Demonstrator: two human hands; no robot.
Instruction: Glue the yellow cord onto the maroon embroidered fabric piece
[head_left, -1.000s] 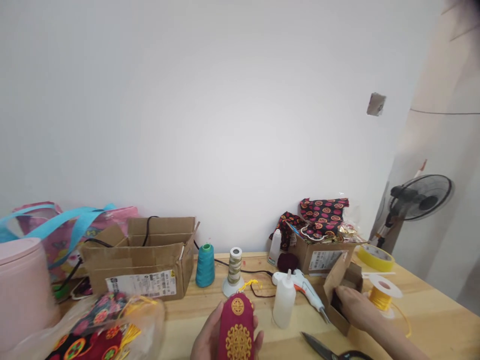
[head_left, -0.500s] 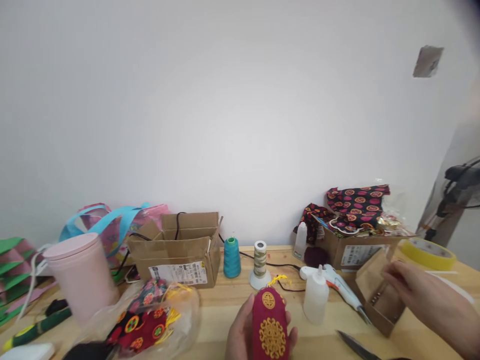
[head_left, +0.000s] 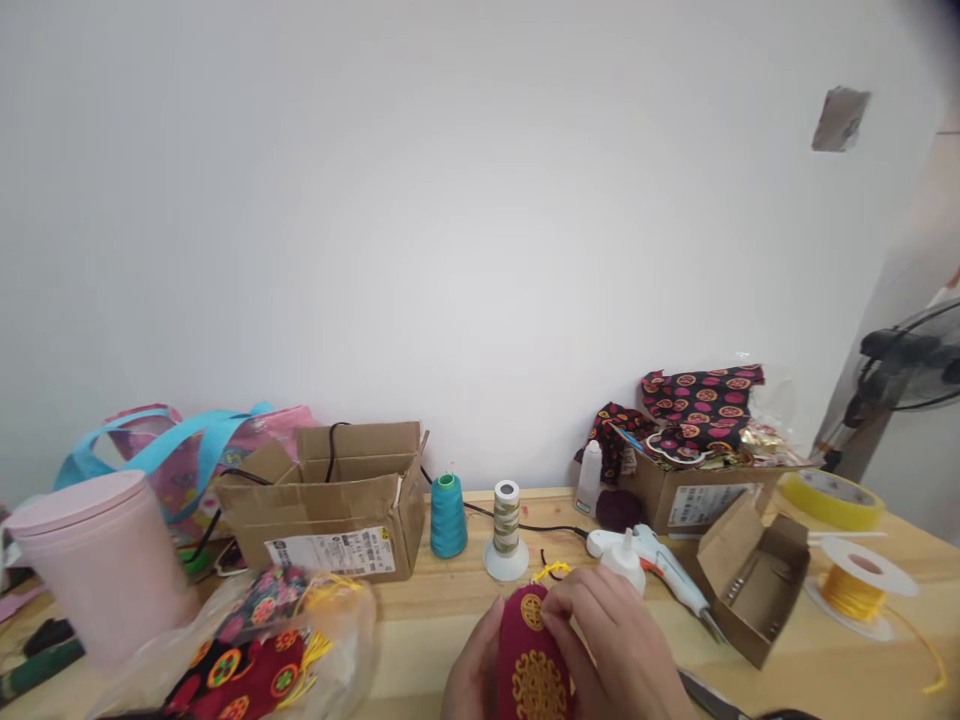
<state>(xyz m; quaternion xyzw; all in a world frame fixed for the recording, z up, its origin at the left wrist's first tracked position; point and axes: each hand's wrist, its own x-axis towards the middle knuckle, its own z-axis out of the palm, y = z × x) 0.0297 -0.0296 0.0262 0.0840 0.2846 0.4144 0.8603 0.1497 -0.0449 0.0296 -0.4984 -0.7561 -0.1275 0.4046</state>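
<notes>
Low in the middle of the head view, my left hand (head_left: 471, 668) is wrapped round a dark red fabric piece (head_left: 536, 655) with gold embroidery, rounded at its top end. A yellow cord (head_left: 551, 572) shows just beyond that end. My right hand (head_left: 611, 645) is at the piece's upper right edge, its thumb and fingertips pressed together; anything small between them is hidden. Behind this hand stands a white squeeze bottle (head_left: 624, 565), partly covered. To the right, a small open cardboard box (head_left: 780, 575) has a few tiny metallic bits inside.
A glue gun (head_left: 675, 575) and dark blades (head_left: 709, 692) lie right of my hands. Spools of teal thread (head_left: 448, 520), gold-white thread (head_left: 506, 522) and yellow cord (head_left: 855, 595) stand about. Cartons (head_left: 330, 515), a pink canister (head_left: 101, 560) and bagged fabric pieces (head_left: 247, 665) are left.
My right hand has left the small cardboard box and moved left to the red embroidered piece. The yellow cord spool is now uncovered. The view has shifted slightly right.
</notes>
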